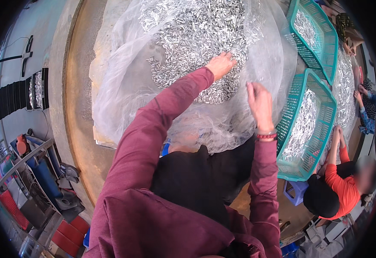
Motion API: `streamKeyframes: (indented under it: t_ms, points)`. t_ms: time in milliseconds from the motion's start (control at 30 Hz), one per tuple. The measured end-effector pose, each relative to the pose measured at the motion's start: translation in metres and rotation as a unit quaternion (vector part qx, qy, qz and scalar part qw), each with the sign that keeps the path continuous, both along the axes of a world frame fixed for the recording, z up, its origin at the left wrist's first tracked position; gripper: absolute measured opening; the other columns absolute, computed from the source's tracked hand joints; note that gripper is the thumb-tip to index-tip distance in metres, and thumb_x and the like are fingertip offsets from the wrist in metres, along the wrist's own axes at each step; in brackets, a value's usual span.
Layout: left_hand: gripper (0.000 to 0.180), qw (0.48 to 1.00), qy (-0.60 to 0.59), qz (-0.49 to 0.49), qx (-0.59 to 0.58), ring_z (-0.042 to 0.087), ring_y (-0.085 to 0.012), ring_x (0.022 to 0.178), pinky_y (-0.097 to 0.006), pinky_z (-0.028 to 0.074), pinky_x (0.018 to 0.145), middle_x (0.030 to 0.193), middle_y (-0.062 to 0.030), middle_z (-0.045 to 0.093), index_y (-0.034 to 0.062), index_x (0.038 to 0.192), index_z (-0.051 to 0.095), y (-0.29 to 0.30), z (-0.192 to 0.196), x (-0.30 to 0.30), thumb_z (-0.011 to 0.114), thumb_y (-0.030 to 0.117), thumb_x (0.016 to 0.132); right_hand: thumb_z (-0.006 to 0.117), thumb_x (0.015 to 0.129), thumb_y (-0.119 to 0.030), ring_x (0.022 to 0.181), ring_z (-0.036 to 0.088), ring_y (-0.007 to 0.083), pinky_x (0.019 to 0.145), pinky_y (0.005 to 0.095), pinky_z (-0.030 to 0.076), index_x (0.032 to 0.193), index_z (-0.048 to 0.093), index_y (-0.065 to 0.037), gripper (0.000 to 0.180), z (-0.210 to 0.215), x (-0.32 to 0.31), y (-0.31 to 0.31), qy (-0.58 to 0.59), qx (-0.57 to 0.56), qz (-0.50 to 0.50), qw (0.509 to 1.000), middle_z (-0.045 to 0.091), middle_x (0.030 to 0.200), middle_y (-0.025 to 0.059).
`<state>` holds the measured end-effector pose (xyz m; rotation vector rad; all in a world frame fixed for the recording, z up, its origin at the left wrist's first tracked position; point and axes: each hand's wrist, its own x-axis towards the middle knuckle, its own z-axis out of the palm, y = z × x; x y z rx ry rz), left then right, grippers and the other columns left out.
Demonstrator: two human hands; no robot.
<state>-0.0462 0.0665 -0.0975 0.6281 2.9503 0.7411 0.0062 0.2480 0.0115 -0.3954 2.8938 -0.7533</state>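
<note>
A wide heap of small silver, short cylindrical pieces point(196, 34) lies on a sheer white net point(125, 81) spread in front of me. My left hand point(221, 66) reaches onto the right part of this heap, palm down, with fingers stretched out and touching the pieces. Over the net's right side my right hand point(261, 103) is raised, a red bracelet at its wrist. Its fingers are bent together toward the thumb; whatever sits between them is too small to name.
Two green perforated plastic baskets point(282, 137) with slim silver pieces inside stand at the right. Beyond them, a person in an orange top point(345, 189) sits beside another silver heap point(345, 86). Other people's hands show farther up. A blue stool point(294, 192) is below the nearer basket.
</note>
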Motion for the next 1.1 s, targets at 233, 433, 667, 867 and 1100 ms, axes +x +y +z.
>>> streamKeyframes:
  t_ms: [233, 433, 667, 867, 1100]
  points:
    - [0.02, 0.981, -0.091, 0.083, 0.148, 0.062, -0.0281, 0.081, -0.036, 0.049, 0.074, 0.084, -0.0122, 0.064, 0.0066, 0.091, 0.063, -0.075, 0.04, 0.022, 0.061, 0.001, 0.071, 0.057, 0.08, -0.008, 0.087, 0.06, 0.0327, 0.079, 0.0391, 0.048, 0.109, 0.061, -0.005, 0.029, -0.056, -0.08, -0.031, 0.004, -0.077, 0.081, 0.994, 0.062, 0.094, 0.0157]
    - [0.017, 0.957, -0.192, 0.139, 0.166, 0.064, -0.0201, 0.081, -0.031, 0.049, 0.075, 0.084, -0.0098, 0.068, 0.0115, 0.092, 0.071, -0.117, 0.072, 0.035, 0.071, 0.015, 0.075, 0.055, 0.075, -0.005, 0.099, 0.054, 0.0311, 0.083, 0.0425, 0.045, 0.091, 0.064, -0.009, 0.019, -0.095, -0.074, -0.061, 0.1, 0.095, 0.183, 0.973, 0.058, 0.099, 0.017]
    - [0.031, 0.932, -0.207, 0.204, 0.218, 0.064, -0.0163, 0.081, -0.03, 0.049, 0.074, 0.081, -0.0067, 0.067, 0.0108, 0.11, 0.063, -0.112, 0.078, 0.029, 0.065, 0.012, 0.079, 0.063, 0.075, -0.012, 0.087, 0.061, 0.0332, 0.074, 0.0441, 0.048, 0.079, 0.062, -0.003, 0.01, -0.101, -0.074, -0.055, -0.046, 0.069, 0.174, 0.981, 0.062, 0.086, 0.0184]
    - [0.016, 0.743, -0.308, 0.16, 0.573, 0.061, -0.0153, 0.071, -0.027, 0.048, 0.061, 0.073, -0.0028, 0.058, 0.0026, 0.093, 0.059, -0.091, 0.056, 0.006, 0.055, 0.015, 0.083, 0.065, 0.08, -0.021, 0.045, 0.054, 0.0128, 0.043, 0.0288, 0.043, 0.089, 0.065, -0.003, 0.02, -0.048, -0.124, -0.047, -0.188, -0.089, 0.104, 0.973, 0.057, 0.056, 0.0059]
    - [0.023, 0.886, -0.352, 0.164, 0.254, 0.061, -0.0159, 0.073, -0.029, 0.047, 0.063, 0.071, -0.0043, 0.058, 0.0028, 0.09, 0.061, -0.054, 0.019, -0.018, 0.06, 0.023, 0.081, 0.057, 0.082, -0.008, 0.064, 0.06, 0.012, 0.059, 0.0242, 0.047, 0.093, 0.063, 0.001, 0.015, 0.123, -0.104, 0.02, -0.152, -0.168, 0.13, 0.965, 0.062, 0.073, 0.0048]
